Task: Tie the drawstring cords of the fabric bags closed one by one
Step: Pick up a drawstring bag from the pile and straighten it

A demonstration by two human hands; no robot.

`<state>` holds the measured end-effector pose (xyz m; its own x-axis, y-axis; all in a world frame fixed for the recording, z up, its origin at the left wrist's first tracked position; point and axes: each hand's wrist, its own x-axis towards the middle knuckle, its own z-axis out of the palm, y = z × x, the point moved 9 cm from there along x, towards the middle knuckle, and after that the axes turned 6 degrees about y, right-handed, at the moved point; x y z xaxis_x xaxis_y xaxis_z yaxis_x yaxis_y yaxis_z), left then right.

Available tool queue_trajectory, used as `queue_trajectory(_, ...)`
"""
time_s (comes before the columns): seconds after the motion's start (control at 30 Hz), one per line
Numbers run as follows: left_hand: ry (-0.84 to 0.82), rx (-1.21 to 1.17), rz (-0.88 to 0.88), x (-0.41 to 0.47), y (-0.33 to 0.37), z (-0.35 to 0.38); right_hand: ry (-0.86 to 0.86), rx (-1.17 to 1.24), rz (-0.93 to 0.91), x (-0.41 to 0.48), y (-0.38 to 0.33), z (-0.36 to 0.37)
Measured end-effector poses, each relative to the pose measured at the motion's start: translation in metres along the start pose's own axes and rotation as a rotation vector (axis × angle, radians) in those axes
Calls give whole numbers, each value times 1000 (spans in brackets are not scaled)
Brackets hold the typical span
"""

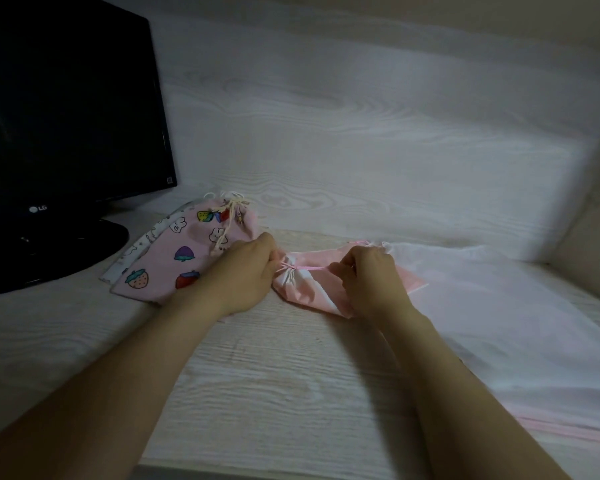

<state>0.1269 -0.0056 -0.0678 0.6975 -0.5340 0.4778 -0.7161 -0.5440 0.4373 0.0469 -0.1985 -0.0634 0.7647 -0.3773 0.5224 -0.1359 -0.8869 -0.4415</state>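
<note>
Here, the left hand [246,275], fingers curled, is pinching the gathered neck of the pink bag [302,289], while the right hand [371,282] is pinching its pink cord [307,268] taut. The bag is lying between them on the pale wooden desk [274,375]; a dark monitor [66,116] is standing far left.

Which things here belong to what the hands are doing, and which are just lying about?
In the job: left hand, right hand, pink cord, pink bag, strawberry-print bag with its cord tied.
Lying about: black monitor, white fabric on the right (perhaps another bag), desk.
</note>
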Motion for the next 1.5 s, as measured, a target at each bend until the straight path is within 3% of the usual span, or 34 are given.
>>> queue_trajectory(0.1,-57,210,45,-2,-1,5,18,-70,-42,0,-3,-1)
queue_trajectory(0.27,-18,301,95,-4,12,-7,-8,-233,-52,-4,-1,-2)
queue_trajectory(0.4,37,260,118,-6,17,-7,5,-46,61,-3,2,-6)
queue_trajectory(0.5,-2,202,86,-6,12,0,-127,174,97,-13,-16,-3)
queue_trajectory(0.57,8,160,59,-6,10,-1,-256,18,2,-24,-31,8)
queue_trajectory(0.63,65,108,63,-5,11,-4,-278,-95,-114,-28,-44,13)
queue_trajectory(0.8,298,0,85,-3,16,-21,-44,37,-230,-20,-57,-12)
queue_trajectory(0.97,430,-199,60,-7,15,-33,190,92,-344,-21,-83,-48)
queue_trajectory(1.27,377,-627,-119,-10,43,-66,552,379,-291,-42,-111,-134)
queue_trajectory(1.37,417,-751,-162,-9,53,-79,670,500,-276,-46,-120,-163)
queue_trajectory(1.5,509,-789,-185,-10,70,-114,735,455,-285,-47,-136,-184)
